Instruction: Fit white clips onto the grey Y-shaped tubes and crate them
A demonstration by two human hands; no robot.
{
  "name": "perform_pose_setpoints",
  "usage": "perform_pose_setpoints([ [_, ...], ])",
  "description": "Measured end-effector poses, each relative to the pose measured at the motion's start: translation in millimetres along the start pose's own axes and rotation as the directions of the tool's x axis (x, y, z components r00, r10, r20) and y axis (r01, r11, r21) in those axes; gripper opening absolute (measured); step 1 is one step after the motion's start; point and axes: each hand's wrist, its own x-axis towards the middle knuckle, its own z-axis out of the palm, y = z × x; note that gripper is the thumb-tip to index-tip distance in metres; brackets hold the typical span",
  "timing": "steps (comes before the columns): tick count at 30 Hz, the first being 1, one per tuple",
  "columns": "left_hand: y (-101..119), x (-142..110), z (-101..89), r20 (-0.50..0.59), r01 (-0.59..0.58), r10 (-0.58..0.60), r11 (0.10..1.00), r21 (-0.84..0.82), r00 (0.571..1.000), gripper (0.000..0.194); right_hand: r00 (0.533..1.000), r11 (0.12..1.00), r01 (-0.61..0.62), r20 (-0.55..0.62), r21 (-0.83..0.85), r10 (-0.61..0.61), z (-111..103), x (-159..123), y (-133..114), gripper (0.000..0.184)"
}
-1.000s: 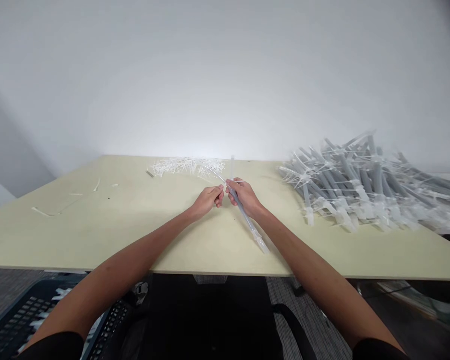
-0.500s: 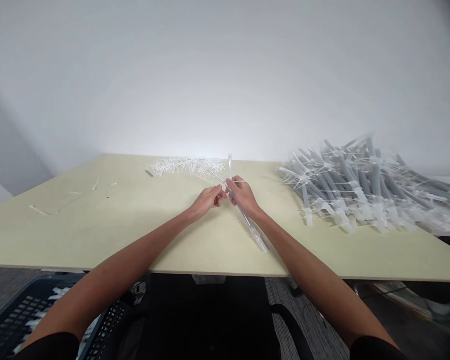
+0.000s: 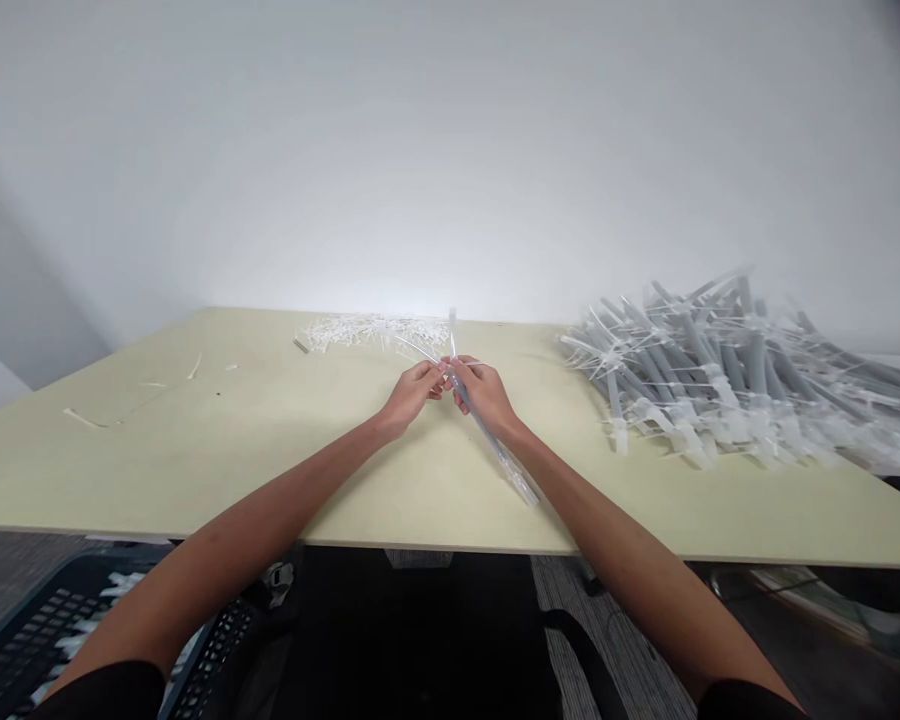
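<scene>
My right hand point(image 3: 484, 390) is closed around a slim grey tube point(image 3: 487, 432) with clear plastic at its ends. The tube slants across the table, its lower end toward the front edge and a clear upper piece point(image 3: 452, 325) standing above the fingers. Fingertips of my left hand point(image 3: 412, 395) are pinched together at the tube's upper part, touching my right fingers. From that pinch a thin translucent cable tie point(image 3: 416, 347) sticks out toward the back left. Where the tie meets the tube is hidden by the fingers.
A pile of grey tubes point(image 3: 754, 365) with clear ends and ties covers the table's right side. Small white ties point(image 3: 375, 330) lie heaped at the back, beside a short grey piece point(image 3: 301, 346). Loose strips point(image 3: 84, 418) lie left. A dark basket point(image 3: 67, 565) stands below the table.
My left hand has moved slightly up and closed in on the tube's upper part. The cable tie now points farther left, and the tube's clear upper piece has shifted slightly left.
</scene>
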Motion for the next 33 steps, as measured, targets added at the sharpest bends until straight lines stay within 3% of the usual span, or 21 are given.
perform_pose_setpoints([
  [6,0.4,-1.2,0.9,0.027,-0.056,0.055,0.998,0.008,0.998,0.033,0.999,0.998,0.034,0.006,-0.058,-0.034,-1.0,-0.8,0.1,0.046],
  [12,-0.3,-1.0,2.2,0.019,-0.116,0.115,0.992,0.041,0.993,0.032,0.996,0.984,-0.07,0.07,0.164,0.06,-1.5,-0.6,-2.1,0.04],
  [16,-3.9,-2.1,1.6,0.033,-0.043,0.044,0.999,-0.011,0.998,0.036,0.982,0.935,-0.174,0.123,0.31,0.142,-1.7,-1.0,-7.3,0.035],
  [19,-8.0,-3.1,-0.8,0.114,0.053,-0.056,0.998,0.022,0.992,0.046,0.968,0.898,-0.246,0.143,0.365,0.207,-5.4,-0.5,-8.7,0.033],
  [22,-10.2,-4.2,-2.6,0.162,0.038,-0.054,0.994,0.102,0.985,0.051,0.963,0.885,-0.259,0.171,0.386,0.207,-9.4,1.0,-6.3,0.03],
  [27,-7.8,-6.5,-2.0,0.08,0.021,-0.039,0.977,0.212,0.996,0.048,0.988,0.95,-0.139,0.104,0.278,0.114,-8.9,5.2,2.2,0.032],
  [33,-0.8,-10.6,2.9,0.109,0.069,-0.082,0.991,0.115,0.991,0.045,0.999,1.0,-0.015,0.029,0.008,0.014,-7.6,5.6,5.6,0.036],
])
